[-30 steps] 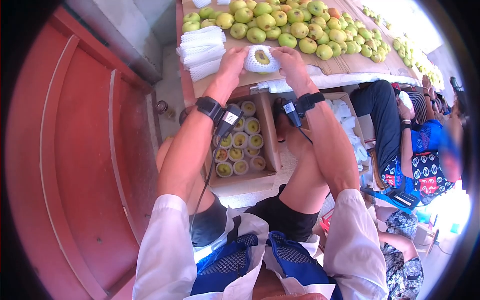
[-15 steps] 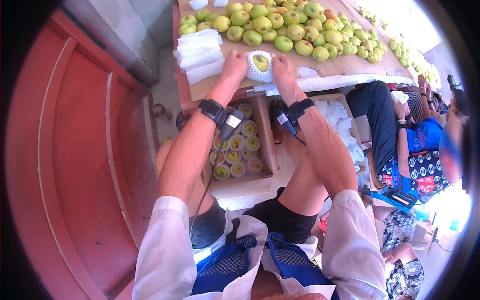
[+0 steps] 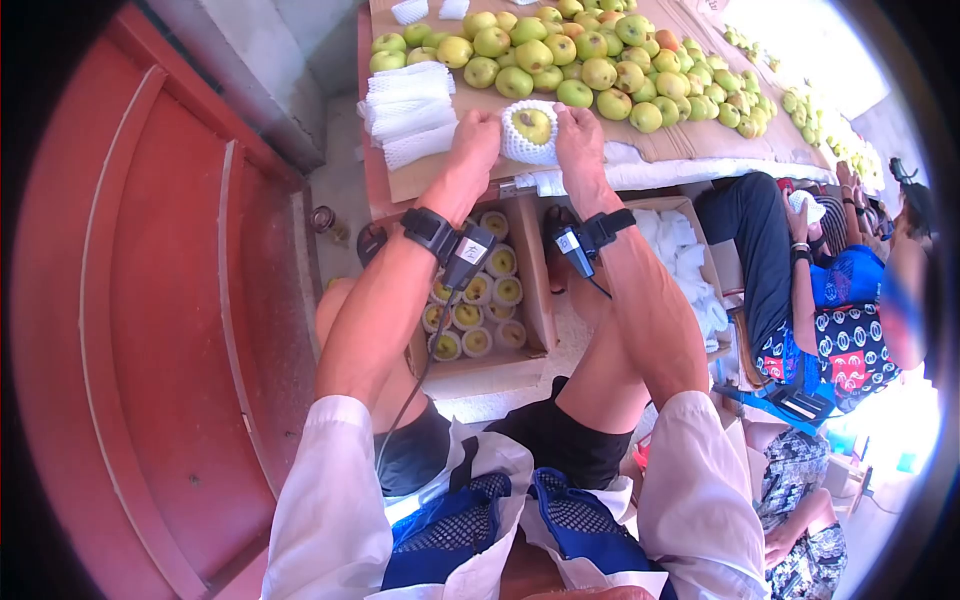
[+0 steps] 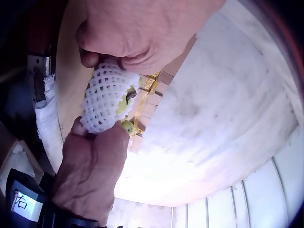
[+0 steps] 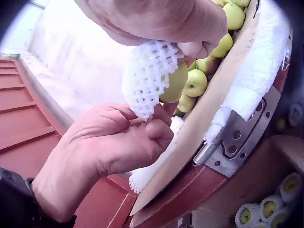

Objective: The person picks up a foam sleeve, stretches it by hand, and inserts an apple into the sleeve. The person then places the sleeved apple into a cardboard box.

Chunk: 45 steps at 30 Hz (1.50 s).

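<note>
Between the two hands, above the table edge, is a green apple (image 3: 531, 124) in a white foam net (image 3: 515, 147). My left hand (image 3: 474, 150) pinches the net on its left side and my right hand (image 3: 581, 152) pinches it on the right. In the left wrist view the net (image 4: 105, 97) wraps round the fruit, with the stem end showing at its opening. The right wrist view shows bare green skin (image 5: 175, 84) at one side of the net, between the left hand (image 5: 161, 21) and the right hand (image 5: 121, 137).
Loose apples (image 3: 597, 73) are heaped along the table behind the hands. Flat foam nets (image 3: 410, 112) lie stacked at the left. Below stand a box (image 3: 541, 285) of netted apples and a box of white nets (image 3: 672, 255). Another person (image 3: 843, 270) sits at the right.
The netted apple has turned between the hands, so its stem end now shows from above. Both hands keep their hold, the right fingers now more upright along its side.
</note>
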Each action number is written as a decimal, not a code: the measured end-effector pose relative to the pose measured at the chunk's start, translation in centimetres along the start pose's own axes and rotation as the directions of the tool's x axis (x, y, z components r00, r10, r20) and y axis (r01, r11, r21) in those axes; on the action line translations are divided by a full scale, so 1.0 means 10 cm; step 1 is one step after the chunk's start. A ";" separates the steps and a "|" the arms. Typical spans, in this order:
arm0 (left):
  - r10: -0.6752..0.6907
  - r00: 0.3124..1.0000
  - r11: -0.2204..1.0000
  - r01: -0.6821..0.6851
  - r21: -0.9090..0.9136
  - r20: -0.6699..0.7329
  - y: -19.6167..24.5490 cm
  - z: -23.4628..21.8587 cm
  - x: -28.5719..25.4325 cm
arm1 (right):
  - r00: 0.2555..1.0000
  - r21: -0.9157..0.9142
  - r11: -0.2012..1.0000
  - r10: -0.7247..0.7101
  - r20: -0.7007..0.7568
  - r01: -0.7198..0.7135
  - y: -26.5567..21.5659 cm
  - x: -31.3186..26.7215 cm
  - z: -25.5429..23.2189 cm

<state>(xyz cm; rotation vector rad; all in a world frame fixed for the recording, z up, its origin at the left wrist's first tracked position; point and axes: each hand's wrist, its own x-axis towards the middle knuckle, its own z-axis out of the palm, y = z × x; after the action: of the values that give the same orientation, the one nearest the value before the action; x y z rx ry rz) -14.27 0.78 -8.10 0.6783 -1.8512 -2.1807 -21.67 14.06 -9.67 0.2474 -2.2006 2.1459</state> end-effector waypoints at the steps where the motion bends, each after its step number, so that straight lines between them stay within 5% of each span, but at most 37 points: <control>1: 0.006 1.000 0.999 -0.006 0.041 0.003 0.02 0.00 -0.01 | 1.000 0.001 1.000 -0.004 0.001 0.004 0.00 0.00 -0.01; 6: 0.142 0.990 0.957 -0.143 0.254 0.022 -0.03 -0.04 0.04 | 0.999 0.048 0.999 -0.026 0.047 0.024 0.01 0.02 -0.05; 15: 0.014 0.993 0.978 0.011 -0.208 0.119 0.16 0.01 -0.27 | 0.998 0.098 0.995 -0.032 0.055 0.026 -0.16 -0.07 -0.04; 23: 0.035 0.976 0.924 0.050 -0.379 0.214 0.09 0.01 -0.29 | 0.999 0.213 0.977 0.026 0.021 -0.030 -0.27 -0.12 -0.02; 31: 0.027 0.984 0.873 0.063 -0.483 0.177 0.14 0.03 -0.50 | 0.985 0.114 0.983 -0.133 -0.114 0.146 -0.29 -0.18 -0.01; 40: 0.106 0.979 0.854 -0.001 -0.521 0.172 0.10 0.07 -0.59 | 0.969 0.272 0.960 0.008 -0.245 0.061 -0.30 -0.14 0.04; 45: 0.112 0.973 0.828 0.021 -0.560 0.202 0.10 0.05 -0.68 | 0.982 0.515 0.855 0.148 -0.113 -0.070 -0.31 -0.15 0.04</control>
<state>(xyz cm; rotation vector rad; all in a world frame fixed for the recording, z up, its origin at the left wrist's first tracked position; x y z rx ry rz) -8.70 3.96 -5.61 0.2639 -1.1646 -2.6676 -19.71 13.71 -6.79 -0.0238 -1.5632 2.6783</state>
